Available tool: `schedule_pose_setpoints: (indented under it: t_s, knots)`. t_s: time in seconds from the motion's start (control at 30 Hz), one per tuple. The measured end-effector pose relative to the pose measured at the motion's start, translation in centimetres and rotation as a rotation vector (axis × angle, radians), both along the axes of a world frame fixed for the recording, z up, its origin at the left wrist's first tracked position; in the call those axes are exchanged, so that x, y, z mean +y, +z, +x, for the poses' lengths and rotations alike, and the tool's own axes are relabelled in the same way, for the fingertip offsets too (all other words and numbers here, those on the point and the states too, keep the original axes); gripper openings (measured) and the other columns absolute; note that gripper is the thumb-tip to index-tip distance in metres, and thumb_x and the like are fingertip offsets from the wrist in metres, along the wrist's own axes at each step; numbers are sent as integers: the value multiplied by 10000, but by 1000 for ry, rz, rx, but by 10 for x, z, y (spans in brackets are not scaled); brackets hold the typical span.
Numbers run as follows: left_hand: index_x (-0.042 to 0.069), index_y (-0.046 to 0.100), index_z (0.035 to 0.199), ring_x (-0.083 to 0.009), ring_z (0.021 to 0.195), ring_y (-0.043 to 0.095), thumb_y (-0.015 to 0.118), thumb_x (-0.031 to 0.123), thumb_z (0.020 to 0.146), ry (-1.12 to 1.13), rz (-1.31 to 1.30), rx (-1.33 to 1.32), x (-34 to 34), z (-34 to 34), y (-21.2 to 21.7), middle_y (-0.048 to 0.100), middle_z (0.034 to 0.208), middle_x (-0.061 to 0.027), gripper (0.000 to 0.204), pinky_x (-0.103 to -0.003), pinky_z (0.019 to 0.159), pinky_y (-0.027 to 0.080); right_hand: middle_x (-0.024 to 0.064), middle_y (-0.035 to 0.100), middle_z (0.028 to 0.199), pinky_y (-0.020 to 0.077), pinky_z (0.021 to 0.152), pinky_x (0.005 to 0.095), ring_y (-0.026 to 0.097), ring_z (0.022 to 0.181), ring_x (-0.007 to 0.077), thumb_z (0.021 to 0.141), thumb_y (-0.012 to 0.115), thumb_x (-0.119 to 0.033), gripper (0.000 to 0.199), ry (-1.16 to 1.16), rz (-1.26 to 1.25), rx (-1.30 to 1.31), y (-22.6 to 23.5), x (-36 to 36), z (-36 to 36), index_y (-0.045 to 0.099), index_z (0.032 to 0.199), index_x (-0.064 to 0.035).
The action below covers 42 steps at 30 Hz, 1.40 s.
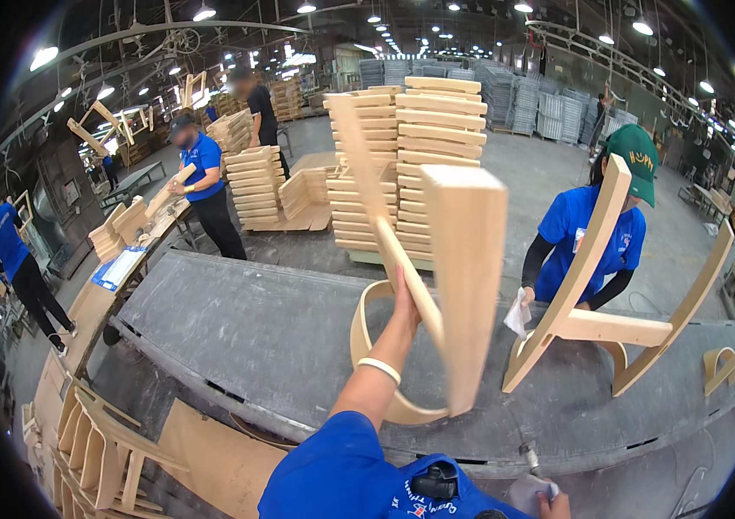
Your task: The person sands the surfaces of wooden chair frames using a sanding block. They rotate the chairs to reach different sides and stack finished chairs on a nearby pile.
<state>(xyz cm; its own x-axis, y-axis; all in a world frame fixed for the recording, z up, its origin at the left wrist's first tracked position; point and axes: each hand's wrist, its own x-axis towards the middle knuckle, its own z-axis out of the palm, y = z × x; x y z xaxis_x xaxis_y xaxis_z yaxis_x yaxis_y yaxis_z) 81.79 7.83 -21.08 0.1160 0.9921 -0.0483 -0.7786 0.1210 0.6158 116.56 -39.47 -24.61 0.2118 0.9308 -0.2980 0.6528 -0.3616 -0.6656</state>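
A pale wooden chair frame (pixel 476 285) stands tilted up close in front of me, with a curved bentwood piece (pixel 372 324) low on its left. My left hand (pixel 405 298) is closed around its crossbar. Near the lower edge, my right hand (pixel 555 506) is closed on a whitish tool with a metal tip (pixel 530 458); its kind is hard to make out, and the picture cuts the hand off. Below the chair frame lies the grey worktable (pixel 229 303).
Across the table a co-worker in a green cap (pixel 631 164) holds a white cloth (pixel 519 316) beside a second chair frame (pixel 610 329). Stacked wooden parts (pixel 441 130) rise behind the table. More wooden frames (pixel 99 450) lie at lower left; another worker (pixel 203 164) handles parts farther left.
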Motion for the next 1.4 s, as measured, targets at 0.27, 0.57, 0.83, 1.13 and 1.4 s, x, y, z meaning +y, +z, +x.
schedule_pose_setpoints:
  t_s: [0.27, 0.57, 0.83, 1.13, 1.4]
  knots:
    - [120, 289, 1461, -255, 1291, 427, 452, 733, 849, 467, -51, -213, -48, 46, 20, 402, 1445, -70, 882, -408, 1074, 366, 201, 660, 1022, 467, 879, 362, 629, 979, 264, 895, 560, -111, 350, -104, 334, 185, 56, -28, -4, 555, 1217, 26]
    - [118, 303, 1409, -271, 1254, 452, 591, 584, 869, 602, -64, -262, -57, 15, -19, 444, 1368, -102, 769, -442, 1053, 397, 203, 655, 1054, 460, 896, 348, 617, 1007, 250, 904, 528, -102, 337, -111, 544, 235, 55, 29, -15, 553, 1197, 62]
    - [113, 415, 1338, -290, 1158, 530, 622, 575, 852, 156, -44, 112, -73, -45, -64, 523, 1276, -102, 702, -481, 1000, 394, 168, 666, 1000, 478, 837, 348, 627, 935, 221, 932, 534, -192, 350, 320, 275, 339, 98, 127, -87, 559, 1197, 36]
    - [34, 670, 1007, -318, 922, 609, 679, 409, 828, -52, 171, 1926, -189, -153, -136, 668, 1011, -135, 415, -439, 853, 451, 252, 654, 1000, 487, 813, 397, 646, 934, 363, 931, 544, -268, 399, 834, 420, 395, 137, 193, -221, 559, 1199, 28]
    - [93, 565, 1241, -302, 1004, 498, 709, 374, 746, 139, 694, 2122, -249, -153, -161, 559, 1047, -99, 587, -450, 923, 370, 271, 640, 1077, 486, 834, 408, 641, 961, 367, 920, 540, -389, 515, 618, -421, -176, 56, 185, -127, 578, 1148, 71]
